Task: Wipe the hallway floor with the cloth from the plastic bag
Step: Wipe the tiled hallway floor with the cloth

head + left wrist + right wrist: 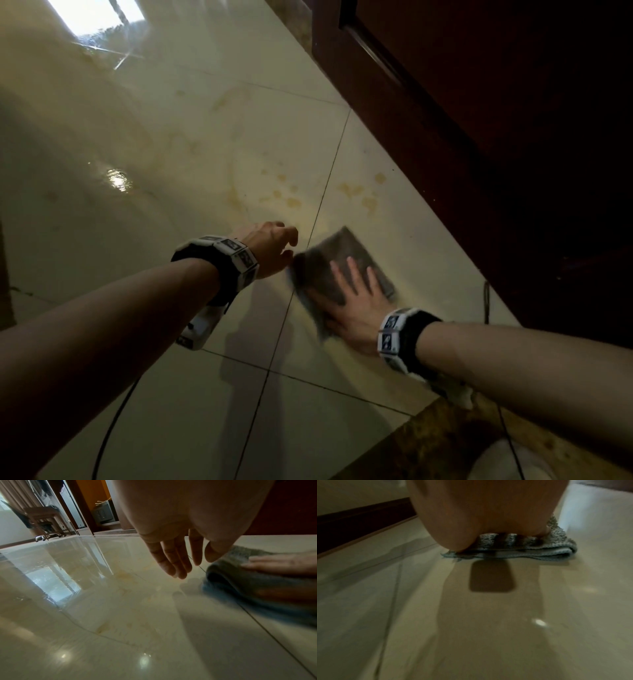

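A folded grey cloth (329, 260) lies flat on the glossy cream tile floor (191, 144). My right hand (356, 298) presses down on it with fingers spread straight. In the right wrist view the palm covers the cloth (539, 550), whose folded edge shows beneath it. My left hand (274, 246) hovers just left of the cloth, fingers relaxed and holding nothing. From the left wrist, its fingers (173, 561) hang above the floor, with the cloth (240, 574) to their right. Yellowish stains (291, 200) mark the tiles just beyond both hands.
A dark wooden door and frame (479, 120) run along the right side, close to the cloth. A brown stone threshold (428, 442) lies at the lower right. Thin black cables (113, 421) trail from both wrists. A doorway with furniture (44, 520) shows far off.
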